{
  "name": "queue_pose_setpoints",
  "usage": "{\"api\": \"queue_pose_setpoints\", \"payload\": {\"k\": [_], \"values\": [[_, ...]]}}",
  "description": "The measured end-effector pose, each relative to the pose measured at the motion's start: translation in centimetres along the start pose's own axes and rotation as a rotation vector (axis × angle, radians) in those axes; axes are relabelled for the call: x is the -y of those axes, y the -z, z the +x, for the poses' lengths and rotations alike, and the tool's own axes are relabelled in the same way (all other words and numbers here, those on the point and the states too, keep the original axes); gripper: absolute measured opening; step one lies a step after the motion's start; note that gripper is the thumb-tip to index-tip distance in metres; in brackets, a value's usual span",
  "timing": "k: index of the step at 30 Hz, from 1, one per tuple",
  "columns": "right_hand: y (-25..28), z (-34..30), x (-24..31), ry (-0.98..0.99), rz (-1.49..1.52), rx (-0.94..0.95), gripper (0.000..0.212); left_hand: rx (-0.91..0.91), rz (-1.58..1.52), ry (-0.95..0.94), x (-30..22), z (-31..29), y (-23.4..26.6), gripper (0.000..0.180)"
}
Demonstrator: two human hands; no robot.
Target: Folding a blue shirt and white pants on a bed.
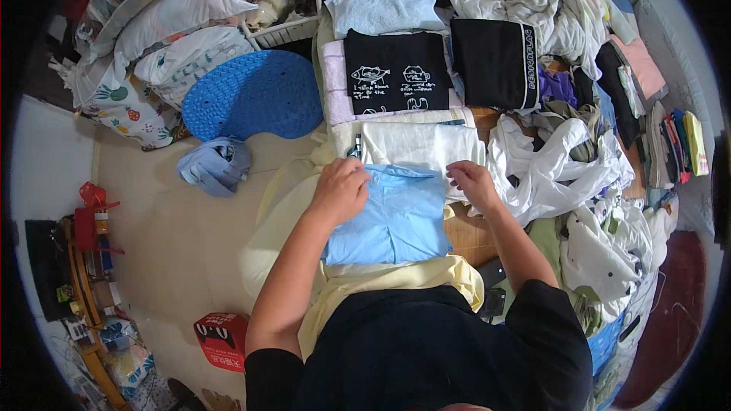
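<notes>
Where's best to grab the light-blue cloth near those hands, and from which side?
Probably by both side edges: left hand from the left, right hand from the right, each slid underneath. The cloth lies flat, broad and roughly square, so one corner alone might let it sag.

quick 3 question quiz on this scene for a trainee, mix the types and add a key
1. True or false: the light blue garment lies nearer the person's body than the black folded cloth with white drawings.

2. Where does the heaped white cloth lie relative to the light blue garment?
A) to its left
B) to its right
C) on top of it

3. Which hand is at the light blue garment's upper left corner?

Key: 1. True. 2. B. 3. The left hand.
</notes>
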State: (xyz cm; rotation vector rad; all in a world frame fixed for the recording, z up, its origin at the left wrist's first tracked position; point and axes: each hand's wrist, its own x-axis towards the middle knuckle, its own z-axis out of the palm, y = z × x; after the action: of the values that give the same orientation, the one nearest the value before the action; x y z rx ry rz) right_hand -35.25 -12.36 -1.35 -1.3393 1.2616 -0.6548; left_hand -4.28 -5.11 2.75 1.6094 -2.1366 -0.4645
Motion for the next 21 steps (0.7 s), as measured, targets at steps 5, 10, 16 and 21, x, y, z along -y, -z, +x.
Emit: {"api": "queue_pose_setpoints", "payload": {"k": [5,10,16,21], "values": [[0.4,1.9,-0.6,-0.234,-0.071,0.253,0.025,-0.144,-0.074,-0.094,-2.4,2.4,-3.1,0.043],[-0.3,2.2,-0.1,-0.556,0.069,0.332,0.033,0.022,-0.122,-0.087,-2.3,1.1,-5.6,0.036],[-0.7,2.8,1.4,-0.516,-0.298,0.241,0.058,-0.104,-0.159,-0.089,-2.1,-0.7,-6.3,0.023],[-2.2,2.8,1.8,-0.459,-0.196,0.317,0.040,-0.073,-0.143,-0.093,-2.4,-0.3,-5.9,0.026]]}}
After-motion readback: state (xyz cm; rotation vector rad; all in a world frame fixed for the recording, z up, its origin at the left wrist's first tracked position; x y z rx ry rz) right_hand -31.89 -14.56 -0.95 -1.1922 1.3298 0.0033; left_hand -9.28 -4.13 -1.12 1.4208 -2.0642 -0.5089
